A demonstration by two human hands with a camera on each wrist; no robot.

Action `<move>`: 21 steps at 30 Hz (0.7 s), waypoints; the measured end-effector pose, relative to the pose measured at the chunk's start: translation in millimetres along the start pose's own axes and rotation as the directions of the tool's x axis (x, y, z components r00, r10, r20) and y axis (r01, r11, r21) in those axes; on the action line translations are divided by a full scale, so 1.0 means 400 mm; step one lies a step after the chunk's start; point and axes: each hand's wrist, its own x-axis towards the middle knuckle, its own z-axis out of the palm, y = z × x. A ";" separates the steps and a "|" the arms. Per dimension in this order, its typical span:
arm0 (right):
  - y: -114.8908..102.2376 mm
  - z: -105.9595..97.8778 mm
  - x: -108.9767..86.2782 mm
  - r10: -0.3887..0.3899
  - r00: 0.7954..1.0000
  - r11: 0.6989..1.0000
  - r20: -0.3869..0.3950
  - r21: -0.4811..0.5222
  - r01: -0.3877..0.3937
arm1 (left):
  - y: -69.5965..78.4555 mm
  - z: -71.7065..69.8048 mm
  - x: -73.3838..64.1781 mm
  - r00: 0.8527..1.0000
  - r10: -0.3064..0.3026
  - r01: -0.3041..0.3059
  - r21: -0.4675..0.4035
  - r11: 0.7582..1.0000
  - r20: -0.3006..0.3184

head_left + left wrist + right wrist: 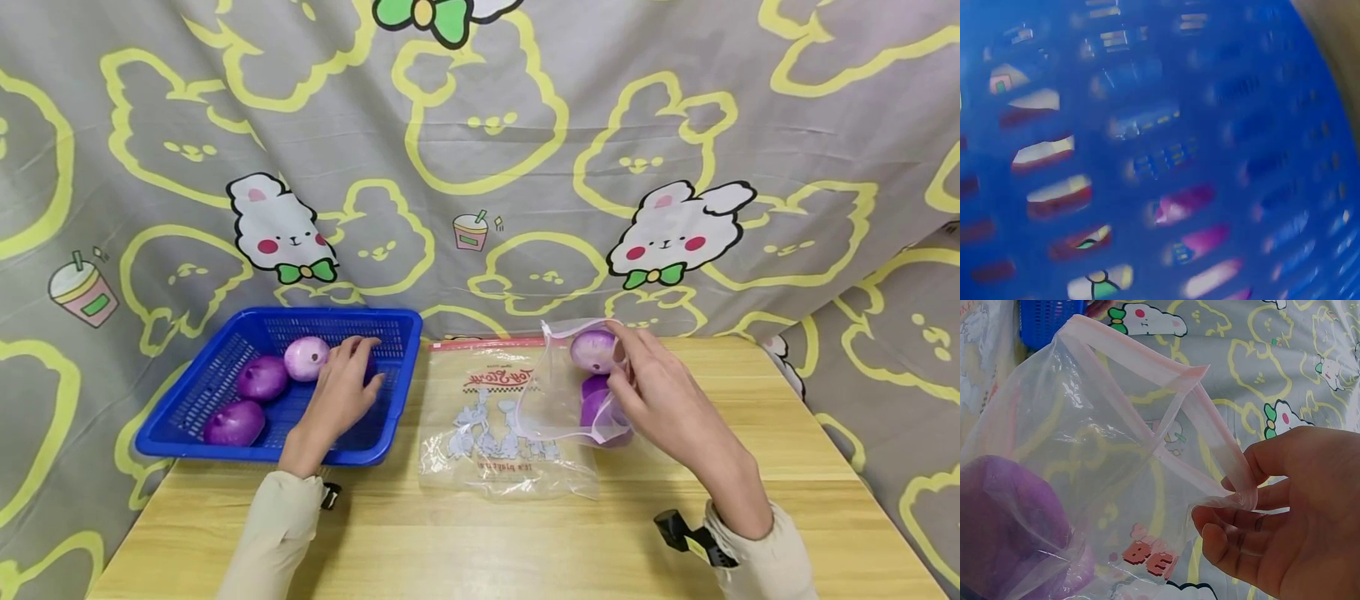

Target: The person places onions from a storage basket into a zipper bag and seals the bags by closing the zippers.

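Note:
My left hand [341, 387] reaches into the blue plastic basket [397, 417], its fingers curled round a red onion [370, 363] that they mostly cover. Beside it in the basket lie a pale-ended red onion [306, 358] and two darker ones [262, 378]. The left wrist view shows only the slotted basket wall [1210, 131] close up. With fingers and thumb, my right hand [667, 400] pinches the rim of a clear zip bag [1166, 469], whose mouth gapes open. Inside that bag are red onions [1016, 525], one pale [594, 350] and one darker below.
A flat clear zip bag [480, 467] with a red zip and printed figures lies on the wooden table [480, 542], between the basket and the held bag. Behind the table hangs a grey patterned cloth [510, 283]. Each wrist wears a black strap [697, 542].

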 end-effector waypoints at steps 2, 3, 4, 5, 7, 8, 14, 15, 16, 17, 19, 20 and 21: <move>-0.001 0.001 0.000 -0.003 1.000 1.000 0.001 0.002 0.003 | -0.009 -0.009 0.001 0.999 -0.026 0.026 0.017 1.000 0.041; -0.001 0.001 0.001 -0.004 1.000 1.000 0.001 0.004 0.004 | -0.014 -0.013 0.002 0.997 -0.044 0.042 0.025 0.999 0.067; -0.002 0.001 0.001 -0.006 1.000 1.000 0.002 0.004 0.006 | -0.017 -0.018 0.003 0.993 -0.063 0.060 0.034 0.998 0.098; -0.002 0.002 0.001 -0.007 1.000 1.000 0.003 0.005 0.007 | -0.022 -0.022 0.004 0.988 -0.083 0.078 0.042 0.996 0.133; -0.002 0.003 0.001 -0.010 1.000 1.000 0.005 0.004 0.010 | -0.028 -0.028 0.006 0.968 -0.129 0.121 0.052 0.991 0.213; -0.002 0.003 0.001 -0.010 1.000 1.000 0.005 0.002 0.010 | -0.033 -0.029 0.006 0.955 -0.150 0.141 0.055 0.989 0.254; -0.001 0.003 0.001 -0.010 1.000 1.000 0.004 0.004 0.010 | -0.051 -0.024 0.000 0.915 -0.197 0.179 0.084 0.980 0.352; -0.001 0.002 0.001 -0.009 1.000 1.000 0.004 0.005 0.009 | -0.051 -0.024 0.001 0.920 -0.200 0.178 0.095 0.979 0.338; 0.000 0.002 0.001 -0.008 1.000 1.000 0.005 0.005 0.008 | -0.051 -0.023 0.001 0.927 -0.201 0.174 0.109 0.979 0.317; -0.001 0.002 0.002 -0.007 1.000 1.000 0.005 0.005 0.007 | -0.050 -0.022 0.002 0.934 -0.204 0.173 0.127 0.977 0.295; -0.001 0.000 0.002 -0.002 1.000 1.000 0.009 0.006 0.002 | -0.048 -0.021 0.001 0.944 -0.212 0.174 0.163 0.971 0.252; -0.001 0.000 0.001 0.001 1.000 1.000 0.011 0.007 -0.001 | -0.048 -0.020 0.000 0.947 -0.215 0.175 0.180 0.968 0.240; -0.001 -0.001 0.001 0.002 1.000 1.000 0.012 0.007 -0.002 | -0.049 -0.019 -0.003 0.948 -0.219 0.177 0.190 0.966 0.229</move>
